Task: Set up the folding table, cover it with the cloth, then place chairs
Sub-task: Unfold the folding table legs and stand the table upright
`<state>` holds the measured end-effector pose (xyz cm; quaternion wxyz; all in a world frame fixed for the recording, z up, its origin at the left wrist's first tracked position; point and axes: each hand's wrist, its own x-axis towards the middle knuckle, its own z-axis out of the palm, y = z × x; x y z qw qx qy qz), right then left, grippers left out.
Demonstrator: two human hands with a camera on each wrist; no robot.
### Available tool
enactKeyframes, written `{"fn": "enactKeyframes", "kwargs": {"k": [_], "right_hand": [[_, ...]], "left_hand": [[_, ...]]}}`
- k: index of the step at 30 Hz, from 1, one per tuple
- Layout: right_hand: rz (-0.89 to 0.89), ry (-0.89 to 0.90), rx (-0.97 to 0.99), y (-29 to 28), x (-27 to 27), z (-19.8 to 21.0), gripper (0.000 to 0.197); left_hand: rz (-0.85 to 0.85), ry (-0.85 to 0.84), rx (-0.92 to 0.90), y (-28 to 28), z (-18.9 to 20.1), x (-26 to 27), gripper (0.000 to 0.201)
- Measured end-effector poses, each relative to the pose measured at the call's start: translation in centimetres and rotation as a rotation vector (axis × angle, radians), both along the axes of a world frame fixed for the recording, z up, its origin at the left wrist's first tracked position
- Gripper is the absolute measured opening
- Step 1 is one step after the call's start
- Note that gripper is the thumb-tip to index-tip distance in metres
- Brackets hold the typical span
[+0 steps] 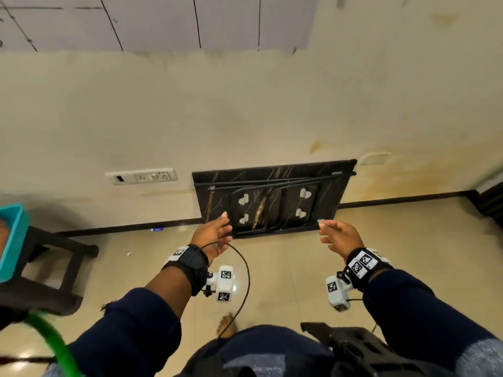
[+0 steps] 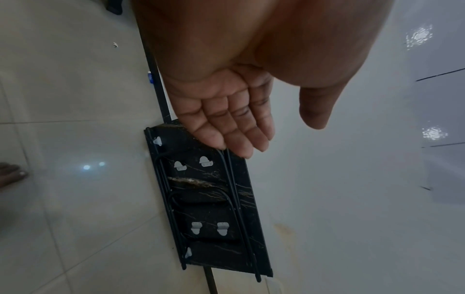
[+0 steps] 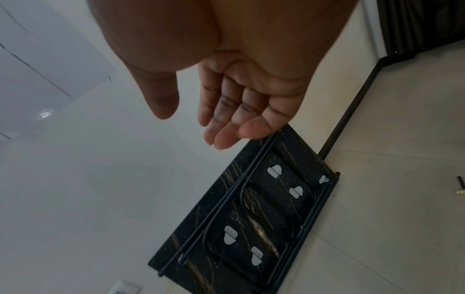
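Observation:
A folded black table [image 1: 275, 197] with a marble pattern leans on its long edge against the cream wall, underside and folded black legs facing me, white clips showing. My left hand [image 1: 215, 235] reaches toward its lower left corner with relaxed, spread fingers and holds nothing. Toward the lower right corner my right hand [image 1: 337, 235] is stretched out the same way, palm inward. Both wrist views show the table [image 2: 208, 199] [image 3: 254, 218] beyond an open left hand [image 2: 226, 123] and an open right hand [image 3: 241, 111], apart from it. No cloth is in view.
A dark plastic stool [image 1: 46, 270] stands on the left with a teal tub [image 1: 12, 240] on it. A socket plate [image 1: 141, 176] is on the wall left of the table. A green hoop [image 1: 54, 344] crosses the lower left. Tiled floor lies between me and the table.

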<state>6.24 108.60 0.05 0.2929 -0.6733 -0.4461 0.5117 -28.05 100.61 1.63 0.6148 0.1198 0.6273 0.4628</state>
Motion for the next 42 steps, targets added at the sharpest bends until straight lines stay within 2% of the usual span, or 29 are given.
{"fn": "enactKeyframes", "kwargs": {"k": [7, 12, 15, 18, 23, 26, 28, 29, 31, 33, 34, 38, 42], "right_hand": [[-0.09, -0.033, -0.033, 8.8, -2.8, -1.3, 0.018], [-0.107, -0.06, -0.055, 15.8, -2.5, -3.2, 0.015], [-0.129, -0.065, -0.082, 20.6, -1.8, -5.2, 0.014], [-0.142, -0.054, -0.138, 26.1, -1.3, -8.2, 0.015], [-0.149, -0.029, -0.259, 36.1, -0.1, -14.8, 0.027], [-0.148, 0.03, -0.387, 41.0, -0.3, -18.6, 0.028], [0.003, -0.014, -0.434, 42.4, -1.1, -20.9, 0.027], [0.171, -0.129, -0.416, 43.3, -1.2, -22.4, 0.039], [0.565, -0.379, -0.382, 44.1, -1.8, -24.8, 0.074], [0.801, -0.558, -0.343, 44.5, -2.9, -26.7, 0.097], [0.816, -0.584, -0.325, 44.5, -3.3, -26.6, 0.1], [0.64, -0.57, -0.381, 44.3, -5.0, -29.3, 0.103], [0.621, -0.599, -0.372, 43.9, -5.2, -31.0, 0.108]], "left_hand": [[0.071, -0.066, -0.118, 8.3, -2.0, -4.4, 0.044], [0.07, -0.066, -0.18, 14.0, -3.3, -4.5, 0.039], [0.085, -0.059, -0.21, 17.8, -4.5, -3.7, 0.044], [0.106, -0.023, -0.232, 22.2, -6.8, -2.3, 0.043], [0.106, -0.007, -0.301, 30.6, -13.5, 0.8, 0.047], [0.104, -0.003, -0.329, 35.4, -18.2, 2.3, 0.037], [0.093, -0.016, -0.343, 37.2, -20.8, 2.8, 0.034], [0.081, -0.024, -0.352, 38.3, -22.0, 3.2, 0.036], [0.068, -0.029, -0.384, 39.9, -24.1, 3.5, 0.044], [0.051, -0.017, -0.414, 40.8, -25.8, 3.8, 0.049], [0.038, -0.01, -0.419, 41.0, -26.0, 4.1, 0.05], [0.038, -0.004, -0.437, 41.8, -28.0, 4.9, 0.051], [0.086, -0.026, -0.475, 42.3, -29.6, 4.9, 0.053]]}}
